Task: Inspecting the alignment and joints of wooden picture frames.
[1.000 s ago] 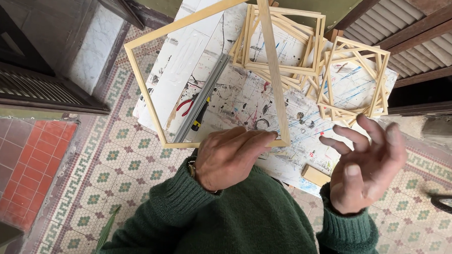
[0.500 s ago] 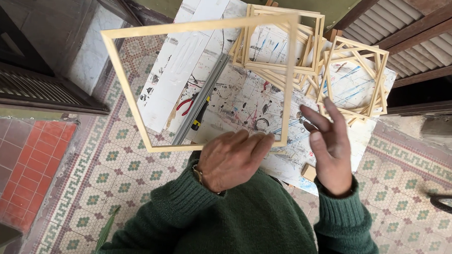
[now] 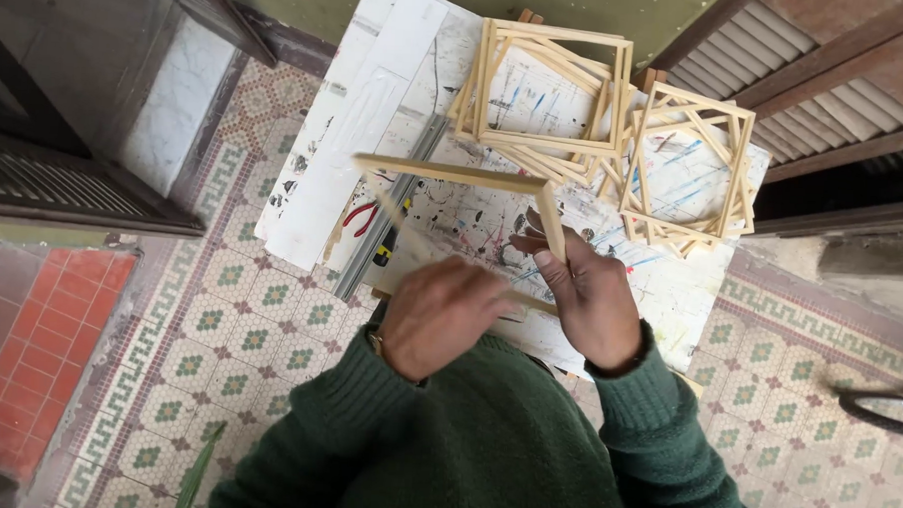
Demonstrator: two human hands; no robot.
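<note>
Left hand [image 3: 439, 324]: clenched on near edge of wooden frame [image 3: 454, 176], 6 o'clock of table [image 3: 671, 282].
Frame: tilted, held above table.
Right hand [image 3: 590, 299]: gripping frame's right rail.
Frame stacks [image 3: 547, 87]: 12 to 2 o'clock.

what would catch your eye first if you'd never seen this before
A pale wooden frame held up over the middle of the picture, with the right hand on its side bar and the left hand at its lower edge. Behind it, two stacks of wooden frames lie on a paint-spattered white table over a patterned tile floor.
</note>
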